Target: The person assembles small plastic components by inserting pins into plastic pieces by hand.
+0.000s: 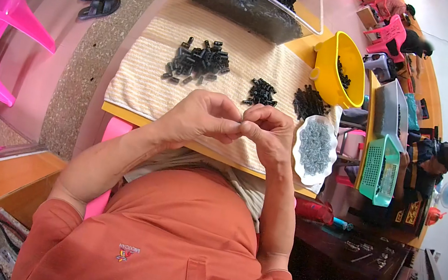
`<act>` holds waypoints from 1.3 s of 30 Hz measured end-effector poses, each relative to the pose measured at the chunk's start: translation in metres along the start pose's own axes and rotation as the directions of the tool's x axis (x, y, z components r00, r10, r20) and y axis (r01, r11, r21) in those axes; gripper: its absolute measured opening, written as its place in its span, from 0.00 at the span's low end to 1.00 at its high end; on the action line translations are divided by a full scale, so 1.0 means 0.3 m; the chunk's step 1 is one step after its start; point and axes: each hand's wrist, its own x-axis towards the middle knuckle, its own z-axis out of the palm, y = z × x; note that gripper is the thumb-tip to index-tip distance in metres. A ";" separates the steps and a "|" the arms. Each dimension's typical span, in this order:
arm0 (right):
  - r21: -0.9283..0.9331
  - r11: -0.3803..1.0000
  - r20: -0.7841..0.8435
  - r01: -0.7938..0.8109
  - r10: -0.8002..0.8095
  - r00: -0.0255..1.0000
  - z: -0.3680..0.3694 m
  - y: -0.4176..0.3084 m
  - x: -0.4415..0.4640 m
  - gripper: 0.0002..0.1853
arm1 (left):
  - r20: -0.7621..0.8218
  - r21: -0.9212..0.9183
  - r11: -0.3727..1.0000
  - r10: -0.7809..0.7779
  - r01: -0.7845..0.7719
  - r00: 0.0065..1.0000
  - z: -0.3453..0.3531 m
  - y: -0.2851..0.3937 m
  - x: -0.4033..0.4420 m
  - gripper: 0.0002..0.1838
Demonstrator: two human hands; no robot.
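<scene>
L hand (199,115) & R hand (272,138) meet, fingers (228,127) pinched tog.; can't tell if holding anything. Blk parts (261,92) just beyond, on towel (140,89).

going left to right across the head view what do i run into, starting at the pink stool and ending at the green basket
pink stool → black sandals → larger pile of black pieces → smaller pile of black pieces → white dish → green basket

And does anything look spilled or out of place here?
Possibly two dark specks on the speckled floor strip: they look like stray bits, but are too small to identify. Black parts sit in piles.
</scene>
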 end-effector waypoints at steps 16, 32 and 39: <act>-0.370 0.908 -0.040 0.198 -0.229 0.973 0.043 0.008 -0.070 0.04 | -0.018 -0.066 0.998 -0.015 0.014 1.000 0.001 -0.017 -0.002 0.09; -0.994 0.034 0.098 0.101 -0.098 0.990 0.009 -0.053 0.041 0.09 | -0.124 -0.079 0.997 0.004 -0.013 0.992 -0.009 -0.011 0.004 0.07; -0.991 -0.078 0.102 0.108 0.081 0.992 0.008 -0.025 0.082 0.06 | -0.129 -0.063 0.998 0.004 -0.012 0.992 -0.013 -0.009 0.005 0.07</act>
